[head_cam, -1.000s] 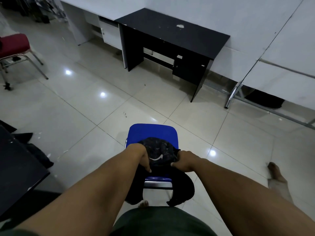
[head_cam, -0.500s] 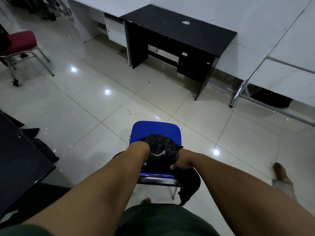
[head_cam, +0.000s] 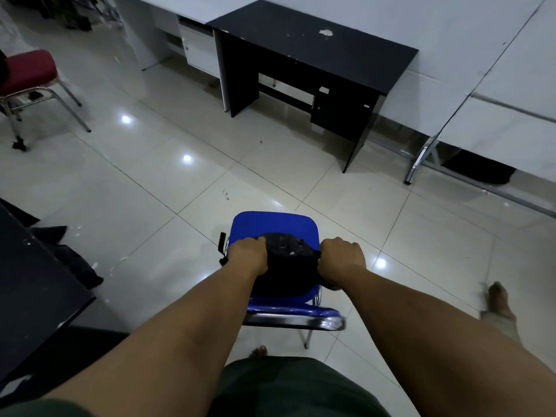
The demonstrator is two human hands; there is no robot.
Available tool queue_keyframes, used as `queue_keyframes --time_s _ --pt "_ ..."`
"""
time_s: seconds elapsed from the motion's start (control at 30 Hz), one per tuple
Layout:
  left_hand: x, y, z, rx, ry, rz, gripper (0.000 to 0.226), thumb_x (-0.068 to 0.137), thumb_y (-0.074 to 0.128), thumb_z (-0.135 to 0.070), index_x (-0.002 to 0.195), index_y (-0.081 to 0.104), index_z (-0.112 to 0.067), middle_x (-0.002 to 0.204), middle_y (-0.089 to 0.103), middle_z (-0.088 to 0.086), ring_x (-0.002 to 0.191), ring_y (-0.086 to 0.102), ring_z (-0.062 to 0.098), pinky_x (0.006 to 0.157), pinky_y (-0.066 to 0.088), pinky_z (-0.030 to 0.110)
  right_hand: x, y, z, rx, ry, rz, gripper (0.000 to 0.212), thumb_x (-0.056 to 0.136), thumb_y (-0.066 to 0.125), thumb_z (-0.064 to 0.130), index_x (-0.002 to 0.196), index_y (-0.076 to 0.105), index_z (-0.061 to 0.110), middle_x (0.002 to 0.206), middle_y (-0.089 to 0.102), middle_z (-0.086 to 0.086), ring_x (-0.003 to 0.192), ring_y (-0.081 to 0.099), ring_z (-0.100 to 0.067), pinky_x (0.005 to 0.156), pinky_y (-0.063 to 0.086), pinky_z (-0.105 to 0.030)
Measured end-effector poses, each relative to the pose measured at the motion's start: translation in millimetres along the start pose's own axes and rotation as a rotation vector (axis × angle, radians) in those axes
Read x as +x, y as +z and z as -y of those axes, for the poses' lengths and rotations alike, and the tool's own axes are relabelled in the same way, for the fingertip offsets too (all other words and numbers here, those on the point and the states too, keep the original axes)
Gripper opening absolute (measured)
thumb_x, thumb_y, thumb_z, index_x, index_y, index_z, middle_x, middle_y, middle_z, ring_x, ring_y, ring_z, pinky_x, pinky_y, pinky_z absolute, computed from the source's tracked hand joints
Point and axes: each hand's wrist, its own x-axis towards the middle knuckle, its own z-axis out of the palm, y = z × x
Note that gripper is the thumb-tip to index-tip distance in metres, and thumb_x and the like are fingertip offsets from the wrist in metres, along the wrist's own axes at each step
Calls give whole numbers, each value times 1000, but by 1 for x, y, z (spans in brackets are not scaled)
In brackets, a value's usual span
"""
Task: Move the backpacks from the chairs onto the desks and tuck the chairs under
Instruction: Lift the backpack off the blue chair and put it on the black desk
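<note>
You're gripping the black backpack (head_cam: 285,263) on the blue chair (head_cam: 275,225), left hand (head_cam: 247,254) and right hand (head_cam: 341,257) both closed on it; black desk (head_cam: 316,46) ahead, chair untucked.

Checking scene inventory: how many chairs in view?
2. A blue chair at centre, carrying the black backpack gripped by the left hand and right hand; a red chair at far left. Others may sit outside the frame.

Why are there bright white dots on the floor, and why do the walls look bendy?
Head view: the dots are lamp glare on the glossy floor tiles; the wide-angle lens curves straight lines near the picture's edges; the room is dim; the blue chair's chrome bar looks slightly blurred.
</note>
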Motion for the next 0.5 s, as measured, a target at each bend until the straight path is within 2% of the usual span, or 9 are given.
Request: queue_keyframes --time_s 0.1,0.17,0.2,0.23,0.3,0.37,0.5 --pt "6 -2 0 147 -3 -43 54 85 66 -37 134 50 -20 140 36 12 126 40 31 98 42 46 5 -4 -1 104 48 11 10 91 57 24 95 60 16 85 59 -2 78 62 -22 71 49 -32" --pt "9 -1 -3 163 70 -95 51 84 66 -37 131 54 -18 139 39 11 129 38 31 105 36 48 9 -8 -2 141 68 41 11 91 58 26 93 58 15 87 60 -2 80 63 -22 70 51 -33" --pt "10 -1 -5 141 107 -116 47 85 65 -35 127 56 -17 134 45 10 125 44 30 105 36 47 10 -9 -2 153 74 60 11 91 57 26 94 58 15 89 60 -3 81 63 -22 71 52 -33" --pt "10 -2 -7 110 135 -133 42 85 64 -32 123 58 -17 127 52 9 116 51 29 103 39 45 10 -10 -2 163 78 81 11 91 57 26 94 57 15 90 61 -3 82 62 -22 71 52 -34" --pt "7 -7 -12 39 162 -157 31 85 64 -27 113 60 -17 112 60 8 97 60 26 87 47 38 10 -10 -2 174 72 120 11 90 57 27 94 53 17 94 59 -4 83 60 -23 72 50 -34" --pt "7 -12 -18 -27 169 -178 29 85 64 -26 112 58 -16 108 61 7 90 61 24 75 49 34 10 -10 -1 194 59 157 13 90 57 28 96 52 18 95 58 -4 84 59 -23 72 49 -33" --pt "10 -24 -29 -109 167 -242 35 87 63 -30 117 52 -16 107 59 7 91 60 25 76 52 36 13 -8 3 286 29 255 22 89 59 32 106 60 18 97 62 -3 88 63 -21 83 55 -36"
